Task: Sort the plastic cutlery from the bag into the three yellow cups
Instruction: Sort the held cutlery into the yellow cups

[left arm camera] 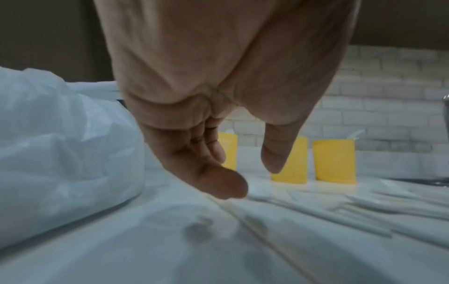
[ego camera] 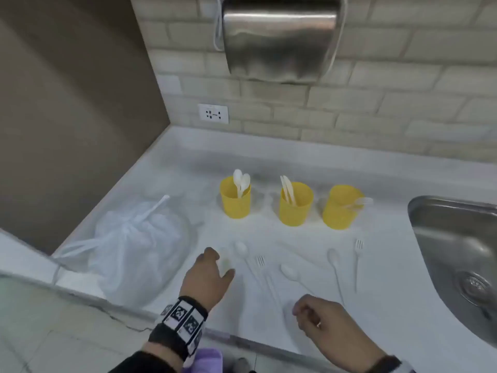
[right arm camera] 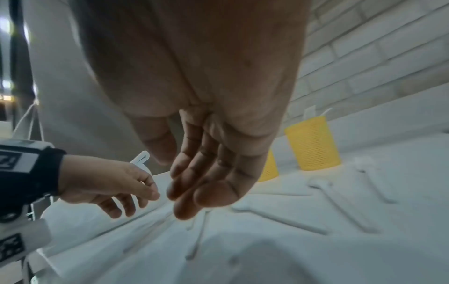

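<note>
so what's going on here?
A person is sorting white plastic cutlery on a counter. The left cup holds spoons, the middle cup knives, the right cup a fork. More pieces lie loose. Both the left hand and right hand hover empty above them, beside the tied bag.

Soft, even light falls from overhead, and the white counter (ego camera: pixel 295 238) looks pale and slightly washed out. The metal dryer (ego camera: pixel 279 36) on the wall above the counter carries a broad dull sheen and dark smears of reflection. Faint shadows sit on the counter under both hands. The head view is soft all over, and its brick lines bend toward the edges. Both wrist views are dimmer and grainy, the palms near the lens dark and blurred.
</note>
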`<state>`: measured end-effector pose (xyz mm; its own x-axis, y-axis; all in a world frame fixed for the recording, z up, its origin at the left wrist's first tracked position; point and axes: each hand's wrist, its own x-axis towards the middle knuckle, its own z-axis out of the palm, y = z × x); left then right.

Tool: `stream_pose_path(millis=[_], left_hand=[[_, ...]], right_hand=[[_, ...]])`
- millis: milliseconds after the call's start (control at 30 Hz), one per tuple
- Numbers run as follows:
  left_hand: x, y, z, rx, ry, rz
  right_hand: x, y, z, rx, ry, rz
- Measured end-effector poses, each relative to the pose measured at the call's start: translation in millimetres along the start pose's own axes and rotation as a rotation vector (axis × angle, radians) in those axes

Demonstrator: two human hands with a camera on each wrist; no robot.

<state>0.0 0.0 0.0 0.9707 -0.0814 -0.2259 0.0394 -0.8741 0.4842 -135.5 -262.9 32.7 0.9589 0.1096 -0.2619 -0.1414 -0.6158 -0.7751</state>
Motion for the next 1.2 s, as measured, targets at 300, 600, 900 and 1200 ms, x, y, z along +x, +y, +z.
stream_pose_path(millis=[300,600,900,1200], left_hand=[[14.9,-0.1,11.5,0.126,-0.096,-0.123],[11.3,-4.2,-2.9,0.028,-0.117,-0.139],[3.4,0.9,-22.4,-0.877,-0.122,-0.246],[29.7,-2.7,-18.9,-0.922,-0.215,-0.256]], right_hand=[[64.0,-28.3,11.6,-0.139,-0.016,0.008],[104.2,-40.6,36.8,-0.322,-0.015,0.041],[145.8,-54.4,72.8,-0.729,-0.016,0.067],[153.3,-65.0,60.9,-0.507,0.047,0.099]])
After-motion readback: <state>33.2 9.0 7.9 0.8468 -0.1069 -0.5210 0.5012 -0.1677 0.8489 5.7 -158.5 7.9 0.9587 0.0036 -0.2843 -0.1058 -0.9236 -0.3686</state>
